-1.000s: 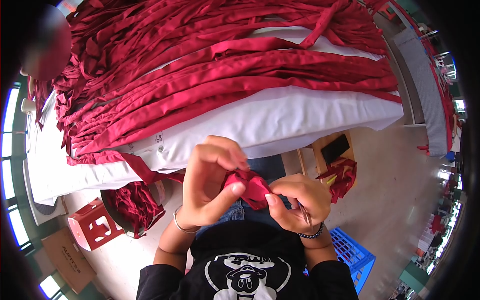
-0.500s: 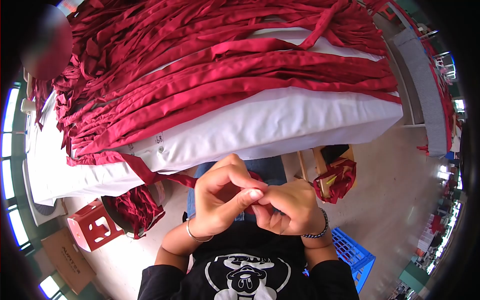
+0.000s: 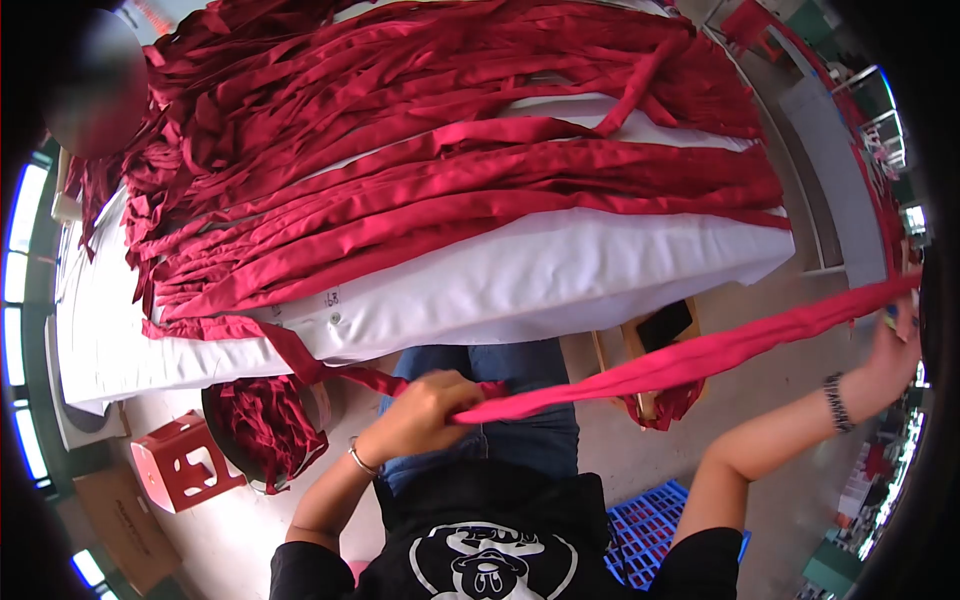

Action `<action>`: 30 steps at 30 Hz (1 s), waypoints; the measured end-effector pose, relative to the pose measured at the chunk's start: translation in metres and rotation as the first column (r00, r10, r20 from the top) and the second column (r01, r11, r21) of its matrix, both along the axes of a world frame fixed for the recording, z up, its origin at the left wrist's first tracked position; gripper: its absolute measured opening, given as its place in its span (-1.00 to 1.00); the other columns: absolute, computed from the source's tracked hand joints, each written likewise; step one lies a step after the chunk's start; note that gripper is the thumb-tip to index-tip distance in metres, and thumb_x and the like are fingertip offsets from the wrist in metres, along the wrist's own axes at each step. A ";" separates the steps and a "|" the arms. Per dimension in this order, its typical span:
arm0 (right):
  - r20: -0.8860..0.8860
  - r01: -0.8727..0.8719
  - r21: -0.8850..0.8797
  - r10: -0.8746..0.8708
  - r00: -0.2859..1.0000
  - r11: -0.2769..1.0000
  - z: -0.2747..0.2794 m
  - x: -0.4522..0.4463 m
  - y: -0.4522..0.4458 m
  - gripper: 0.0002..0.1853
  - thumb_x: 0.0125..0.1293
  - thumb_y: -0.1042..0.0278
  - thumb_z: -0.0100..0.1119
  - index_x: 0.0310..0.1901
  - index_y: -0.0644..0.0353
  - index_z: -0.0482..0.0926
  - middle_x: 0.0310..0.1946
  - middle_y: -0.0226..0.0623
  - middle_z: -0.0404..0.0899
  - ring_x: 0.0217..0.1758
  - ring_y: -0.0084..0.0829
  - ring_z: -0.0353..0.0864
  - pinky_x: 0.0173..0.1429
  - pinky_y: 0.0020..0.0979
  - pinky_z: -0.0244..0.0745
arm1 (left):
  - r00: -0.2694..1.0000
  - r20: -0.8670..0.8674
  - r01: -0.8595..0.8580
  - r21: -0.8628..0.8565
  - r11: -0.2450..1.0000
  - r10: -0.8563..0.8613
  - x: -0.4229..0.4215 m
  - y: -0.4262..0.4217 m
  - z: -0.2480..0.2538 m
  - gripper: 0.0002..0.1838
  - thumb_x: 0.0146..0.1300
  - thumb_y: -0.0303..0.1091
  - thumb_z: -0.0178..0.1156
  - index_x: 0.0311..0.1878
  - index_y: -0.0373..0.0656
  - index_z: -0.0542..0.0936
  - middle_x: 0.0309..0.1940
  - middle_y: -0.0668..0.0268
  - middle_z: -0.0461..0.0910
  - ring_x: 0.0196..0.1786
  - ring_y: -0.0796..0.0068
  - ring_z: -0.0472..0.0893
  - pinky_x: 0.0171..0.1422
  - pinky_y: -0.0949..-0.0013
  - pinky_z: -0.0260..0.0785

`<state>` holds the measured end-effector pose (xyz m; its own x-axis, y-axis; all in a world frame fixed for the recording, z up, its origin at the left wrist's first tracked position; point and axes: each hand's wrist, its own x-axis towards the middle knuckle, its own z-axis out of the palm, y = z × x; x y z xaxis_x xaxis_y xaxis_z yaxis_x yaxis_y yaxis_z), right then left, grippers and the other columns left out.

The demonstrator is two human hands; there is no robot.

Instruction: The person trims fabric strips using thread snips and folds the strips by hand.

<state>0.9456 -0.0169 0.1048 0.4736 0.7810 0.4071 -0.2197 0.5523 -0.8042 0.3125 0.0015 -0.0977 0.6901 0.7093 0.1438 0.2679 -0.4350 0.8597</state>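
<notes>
A long red fabric strip [image 3: 690, 355] is stretched taut between my two hands, rising to the right. My left hand [image 3: 425, 410] is closed around it in front of my lap. Far out at the right edge of the view, my right hand [image 3: 893, 345] grips the strip's other end, its fingers partly blurred. A small yellow and blue spot shows by those fingers, too small to name. From the left hand, a red tail runs back to the white-covered table [image 3: 600, 255], where many similar red strips [image 3: 470, 130] lie lengthwise in layers.
Below the table at left stand a dark tub of red fabric [image 3: 270, 430] and a red plastic stool [image 3: 185, 462], with a cardboard box [image 3: 125, 530] nearby. A wooden stand [image 3: 640, 340] with red fabric is right of my knees. A blue plastic crate [image 3: 650, 530] sits at my right side.
My hands were together at the middle, fingers pinched. Now the right hand has swung far right, drawing the red strip out straight, while the left has shifted slightly left and closed around it.
</notes>
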 end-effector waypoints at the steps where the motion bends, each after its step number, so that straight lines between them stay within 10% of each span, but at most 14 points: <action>1: 0.096 -0.108 0.003 0.108 0.990 0.994 0.010 0.054 -0.010 -0.65 0.42 0.30 0.03 0.12 0.35 0.46 -0.02 -0.23 0.58 -0.46 -0.59 0.43 0.02 -0.42 0.51 | 1.000 0.001 -0.019 0.005 1.000 0.019 -0.007 0.000 0.000 -0.80 0.03 -0.55 0.31 -0.25 -0.31 0.55 -0.41 0.11 0.51 -0.33 0.17 0.55 -0.23 0.33 0.38; 4: 0.205 -0.092 -0.041 0.099 0.974 0.995 0.001 0.100 -0.039 -0.55 0.47 0.22 -0.01 0.21 0.40 0.39 -0.24 -0.32 0.55 -0.53 -0.66 0.32 -0.02 -0.54 0.45 | 0.980 -0.014 -0.200 -0.167 0.966 0.200 -0.021 0.000 0.011 -0.79 0.00 -0.58 0.23 -0.23 -0.29 0.54 -0.42 0.11 0.52 -0.34 0.15 0.57 -0.27 0.30 0.39; 7: 0.297 0.129 -0.063 -0.105 0.949 0.990 -0.038 -0.125 0.017 -0.25 0.35 -0.11 0.05 0.33 0.41 0.26 -0.42 -0.50 0.48 -0.58 -0.77 0.20 -0.24 -0.67 0.28 | 0.980 0.068 -0.164 -0.243 0.956 0.185 -0.014 0.006 0.055 -0.73 -0.02 -0.56 0.22 -0.17 -0.29 0.52 -0.41 0.09 0.54 -0.37 0.10 0.60 -0.31 0.17 0.40; 10: 0.544 -0.297 -0.313 0.427 0.722 0.902 -0.081 -0.306 0.039 0.04 0.22 -0.38 0.14 0.41 0.44 0.14 -0.40 -0.51 0.50 -0.60 -0.83 0.23 -0.47 -0.75 0.08 | 0.965 0.214 -0.171 0.081 0.982 0.151 0.028 0.015 0.090 -0.62 -0.04 -0.45 0.26 -0.10 -0.26 0.45 -0.36 0.09 0.53 -0.35 -0.02 0.58 -0.33 0.10 0.43; 12: 0.404 -0.432 -0.578 0.703 0.586 0.692 -0.097 -0.358 0.028 0.26 -0.22 -0.23 0.60 0.40 0.44 0.17 -0.58 -0.61 0.46 -0.63 -0.88 0.15 -0.54 -0.69 -0.02 | 0.964 0.239 -0.169 0.194 0.966 0.121 0.046 0.022 0.099 -0.58 -0.02 -0.39 0.29 -0.07 -0.25 0.43 -0.40 0.11 0.49 -0.40 0.01 0.59 -0.42 0.09 0.39; 13: 0.209 -0.484 -0.595 0.704 0.678 0.642 -0.087 -0.370 0.027 0.01 -0.20 0.07 0.66 0.28 0.40 0.37 -0.59 -0.58 0.50 -0.58 -0.83 0.25 -0.43 -0.66 0.19 | 0.968 0.217 -0.172 0.210 0.963 0.125 0.048 0.022 0.106 -0.58 -0.04 -0.41 0.30 -0.07 -0.25 0.45 -0.36 0.12 0.49 -0.36 0.05 0.59 -0.37 0.15 0.42; 19: 0.326 -0.193 -0.458 0.366 0.872 0.867 -0.096 -0.381 0.023 -0.72 -0.07 0.44 0.35 -0.28 0.32 0.56 -0.44 -0.41 0.52 -0.35 -0.62 0.47 -0.20 -0.55 0.40 | 0.936 0.277 -0.308 0.346 0.886 0.217 0.019 0.029 0.106 -0.55 -0.03 -0.43 0.31 -0.01 -0.27 0.49 -0.13 0.04 0.49 -0.12 0.08 0.56 -0.10 0.23 0.44; 22: 0.278 -0.178 -0.370 0.291 0.915 0.912 -0.097 -0.322 0.042 -0.70 0.13 0.46 0.14 -0.07 0.29 0.49 -0.40 -0.45 0.50 -0.47 -0.68 0.27 -0.27 -0.59 0.31 | 0.762 0.291 -0.634 0.519 0.574 0.578 -0.054 0.013 0.075 -0.51 0.00 -0.40 0.34 0.06 -0.24 0.52 0.08 0.03 0.44 0.04 0.01 0.47 0.15 0.11 0.33; 24: 0.115 -0.174 -0.283 0.213 0.970 0.943 -0.095 -0.286 0.050 -0.65 0.31 0.48 0.03 0.14 0.26 0.44 -0.39 -0.52 0.47 -0.57 -0.74 0.11 -0.30 -0.64 0.25 | 0.284 0.217 -0.812 0.573 0.113 0.934 -0.106 0.007 0.040 -0.62 0.14 -0.42 0.25 0.06 -0.25 0.53 0.05 0.00 0.44 0.08 -0.05 0.45 0.23 0.08 0.29; 26: 0.108 -0.275 -0.233 0.306 0.946 0.933 -0.087 -0.255 0.065 -0.63 0.43 0.45 -0.01 0.25 0.24 0.40 -0.36 -0.56 0.47 -0.58 -0.77 0.09 -0.18 -0.63 0.30 | -0.029 0.092 -0.771 0.632 -0.081 0.995 -0.144 0.005 0.023 -0.71 0.31 -0.42 0.10 0.07 -0.28 0.52 0.07 -0.02 0.45 0.12 -0.07 0.44 0.27 0.06 0.25; 27: 0.127 -0.334 -0.218 0.366 0.922 0.917 -0.079 -0.241 0.073 -0.63 0.46 0.40 0.00 0.26 0.24 0.40 -0.34 -0.56 0.49 -0.55 -0.76 0.16 -0.06 -0.60 0.39 | -0.025 0.067 -0.780 0.622 -0.061 0.997 -0.161 0.003 0.010 -0.73 0.36 -0.41 0.05 0.07 -0.29 0.51 0.08 -0.02 0.45 0.15 -0.06 0.43 0.29 0.06 0.24; 30: 0.107 0.220 -0.301 -0.196 0.975 0.928 -0.029 -0.257 0.102 -0.61 0.47 0.27 0.04 0.26 0.20 0.42 -0.20 -0.42 0.60 -0.17 -0.63 0.57 0.21 -0.39 0.46 | -0.006 0.033 -0.805 0.592 -0.024 0.999 -0.175 0.004 0.003 -0.73 0.40 -0.43 -0.03 0.07 -0.31 0.52 0.12 -0.03 0.46 0.20 -0.02 0.44 0.31 0.11 0.25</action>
<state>0.6890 0.0855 0.0762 0.6169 0.7609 0.2012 -0.0606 0.3009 -0.9517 0.1379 0.0055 -0.0951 -0.4899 0.6689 0.5590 0.8584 0.2582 0.4433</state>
